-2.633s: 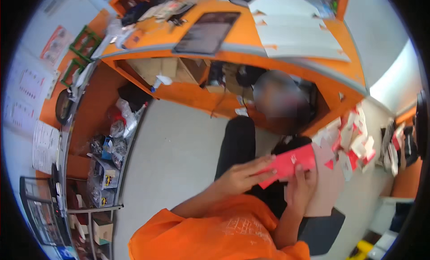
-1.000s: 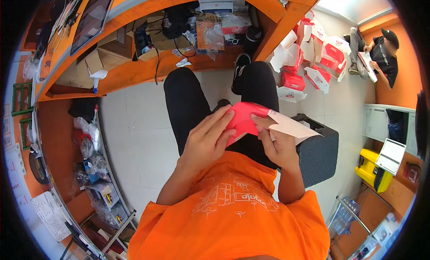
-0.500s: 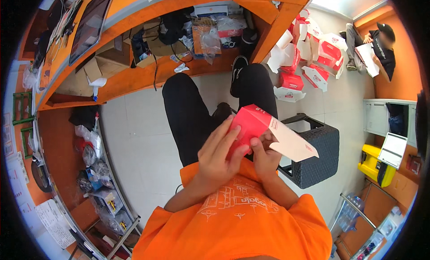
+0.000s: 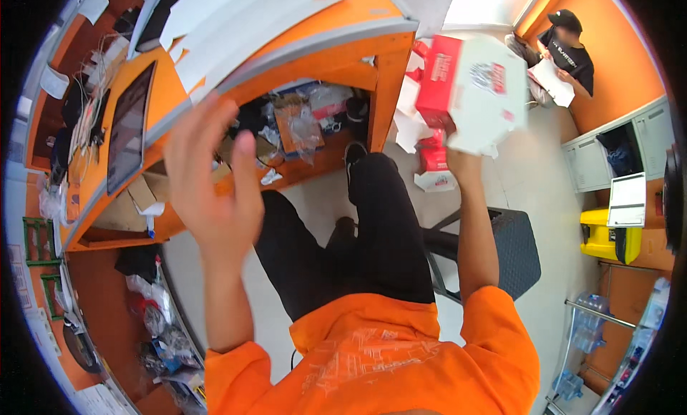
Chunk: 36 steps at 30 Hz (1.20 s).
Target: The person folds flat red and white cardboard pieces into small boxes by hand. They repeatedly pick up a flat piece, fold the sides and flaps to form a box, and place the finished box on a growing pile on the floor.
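My right arm stretches out to the far right. In my right hand [image 4: 464, 162] is a folded red-and-white cardboard box [image 4: 476, 86], its white flap swung open; the fingers are mostly hidden behind it. The box is above other red-and-white boxes [image 4: 434, 159] on the floor beyond the desk's end. My left hand [image 4: 215, 182] is raised at the desk's front edge, blurred, with fingers apart and nothing in it. Closest to it on the orange desk [image 4: 343, 16] lie flat white cardboard blanks [image 4: 243, 28] with notched edges.
A black stool [image 4: 512, 254] stands by my right leg. Under the desk, a shelf holds crumpled plastic and cardboard [image 4: 293, 125]. At the far right a person [image 4: 569, 57] sits holding white card, near grey lockers [image 4: 590, 164]. A yellow case [image 4: 608, 236] stands at right.
My hands have parted. The right one has carried the box from my lap out to the far right. The left let go of it and rose toward the desk. The view has shifted.
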### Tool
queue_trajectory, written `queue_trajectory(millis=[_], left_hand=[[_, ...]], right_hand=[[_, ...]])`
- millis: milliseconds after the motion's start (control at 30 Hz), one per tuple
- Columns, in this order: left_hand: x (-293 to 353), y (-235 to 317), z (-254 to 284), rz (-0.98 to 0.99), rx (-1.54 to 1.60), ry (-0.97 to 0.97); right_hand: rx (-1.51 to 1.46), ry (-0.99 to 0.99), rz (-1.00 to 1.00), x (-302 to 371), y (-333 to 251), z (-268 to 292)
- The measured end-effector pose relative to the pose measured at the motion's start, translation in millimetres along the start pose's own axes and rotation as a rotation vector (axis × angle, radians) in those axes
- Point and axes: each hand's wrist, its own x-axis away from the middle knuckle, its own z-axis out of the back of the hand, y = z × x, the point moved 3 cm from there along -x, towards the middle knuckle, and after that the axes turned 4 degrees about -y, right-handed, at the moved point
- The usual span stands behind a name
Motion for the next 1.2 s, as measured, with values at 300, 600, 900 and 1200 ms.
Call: queue_trajectory(millis=[300, 600, 900, 1200], left_hand=[[-72.9, -85.6, -43.7, 0.027, -0.052, -0.606], [-67.4, -107.7, -45.6, -0.101, -0.14, -0.598], [-91.8, -108.6, 7.2, -0.1, -0.402, -0.076], [111.7, 46.5, 57.2, -0.379, -0.177, -0.567]], right_hand=[[-0.053, 0.292, -0.248, 3.2, 103.1, -124.8], [-0.34, -0.19, -0.513, 226.4, 104.1, -156.3], [-0.553, -0.187, -0.635, 266.3, 77.5, -141.9], [-1.047, -0.095, -0.828, 169.6, -2.5, -37.2]])
